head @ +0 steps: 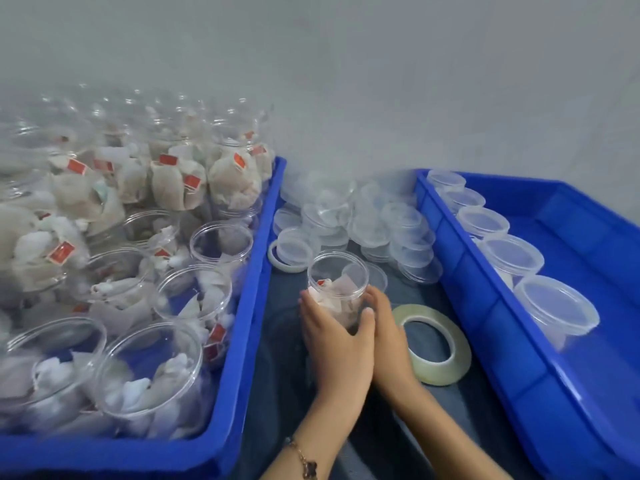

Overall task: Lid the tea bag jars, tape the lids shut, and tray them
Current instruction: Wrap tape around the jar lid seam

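Cupping the open jar [337, 289] from both sides, the left hand [334, 336] and right hand [384, 323] curled round its clear wall, and it stood on the worktop [457, 403] between two blue trays. No lid yet! A squeeze too hard could have buckled it or tipped tea bags out. Just beside lay the tape roll [433, 344]; lids [363, 220] piled beyond.

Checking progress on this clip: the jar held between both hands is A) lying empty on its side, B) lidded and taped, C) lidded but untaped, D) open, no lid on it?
D: the jar stands upright with an open rim and tea bags inside, left hand and right hand curled round it.
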Tool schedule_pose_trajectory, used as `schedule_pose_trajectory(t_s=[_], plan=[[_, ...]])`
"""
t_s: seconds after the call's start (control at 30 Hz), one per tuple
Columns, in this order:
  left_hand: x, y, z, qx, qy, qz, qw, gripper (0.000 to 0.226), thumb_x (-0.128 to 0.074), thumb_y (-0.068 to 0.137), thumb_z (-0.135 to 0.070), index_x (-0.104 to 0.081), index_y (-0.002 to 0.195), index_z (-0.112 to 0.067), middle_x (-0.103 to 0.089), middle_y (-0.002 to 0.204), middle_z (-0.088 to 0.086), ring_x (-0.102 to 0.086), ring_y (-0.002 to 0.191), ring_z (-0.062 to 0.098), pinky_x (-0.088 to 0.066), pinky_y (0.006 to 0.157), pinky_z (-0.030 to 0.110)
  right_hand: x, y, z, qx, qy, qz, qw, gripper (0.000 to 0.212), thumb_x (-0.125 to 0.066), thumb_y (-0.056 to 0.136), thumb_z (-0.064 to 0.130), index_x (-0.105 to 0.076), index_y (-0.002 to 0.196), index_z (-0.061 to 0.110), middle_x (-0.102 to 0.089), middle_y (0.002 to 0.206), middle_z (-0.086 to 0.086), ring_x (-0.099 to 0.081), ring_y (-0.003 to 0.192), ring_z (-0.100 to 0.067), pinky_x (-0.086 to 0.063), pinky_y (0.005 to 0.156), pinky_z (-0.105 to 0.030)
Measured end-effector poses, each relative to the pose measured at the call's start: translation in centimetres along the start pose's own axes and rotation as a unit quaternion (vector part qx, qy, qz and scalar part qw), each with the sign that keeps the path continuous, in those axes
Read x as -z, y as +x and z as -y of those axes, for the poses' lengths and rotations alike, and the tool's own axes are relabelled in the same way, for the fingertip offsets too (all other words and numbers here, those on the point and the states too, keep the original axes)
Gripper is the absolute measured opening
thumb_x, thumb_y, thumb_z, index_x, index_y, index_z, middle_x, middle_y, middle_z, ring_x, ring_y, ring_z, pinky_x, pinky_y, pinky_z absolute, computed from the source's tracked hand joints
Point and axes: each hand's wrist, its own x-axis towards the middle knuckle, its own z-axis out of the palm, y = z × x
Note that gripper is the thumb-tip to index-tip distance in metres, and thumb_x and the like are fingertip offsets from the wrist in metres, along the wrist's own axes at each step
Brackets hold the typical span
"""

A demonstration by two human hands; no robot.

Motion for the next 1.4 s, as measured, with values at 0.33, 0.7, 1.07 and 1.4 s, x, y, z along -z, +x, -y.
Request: schedule_pose_trajectory(t_s=[0.33,0.7,1.07,1.4], plan=[[2.0,1.8,3.5,-0.041,0.018,0.054,0.998,0.093,-0.074,0.076,-0.034,-0.018,0.148,-0.019,-0.035,0.148,-0.002,-0.037,0.132,0.014,-0.029,0.096,0.016,2.0,7.3,-1.5,0.124,-0.510,0.037,0.851,0.018,-0.045,0.093,0.017,-0.060,0.103,0.012,-0.059,0.112,-0.003,-0.049,0.118,-0.024,-0.034,0.096,-0.031],[2.3,1.8,4.5,-0.049,0.021,0.066,0.996,0.083,-0.071,0.081,-0.032,-0.021,0.148,-0.025,-0.043,0.144,0.000,-0.044,0.128,0.019,-0.040,0.101,0.037,2.7,8.2,7.1,-0.085,-0.058,-0.036,0.994,0.017,-0.040,0.097,0.020,-0.052,0.105,0.012,-0.055,0.093,-0.003,-0.052,0.085,-0.019,-0.041,0.073,-0.031],[2.2,1.9,4.8,-0.074,0.050,0.057,0.994,0.079,-0.068,0.083,-0.028,-0.022,0.147,-0.022,-0.041,0.146,0.001,-0.044,0.129,0.018,-0.040,0.102,0.035,0.8,6.7,7.1,0.220,-0.203,0.168,0.939,0.042,-0.050,0.094,0.034,-0.045,0.136,0.035,-0.049,0.137,0.013,-0.039,0.129,-0.007,-0.030,0.106,-0.024],[1.8,2.5,5.3,-0.055,0.027,0.074,0.995,0.073,-0.067,0.081,-0.024,-0.029,0.143,-0.022,-0.047,0.140,-0.002,-0.046,0.127,0.015,-0.041,0.101,0.039,-1.6,4.7,7.2,0.205,-0.473,0.074,0.854,0.045,-0.039,0.090,0.055,-0.047,0.130,0.035,-0.045,0.132,0.011,-0.040,0.120,-0.021,-0.045,0.084,-0.037]])
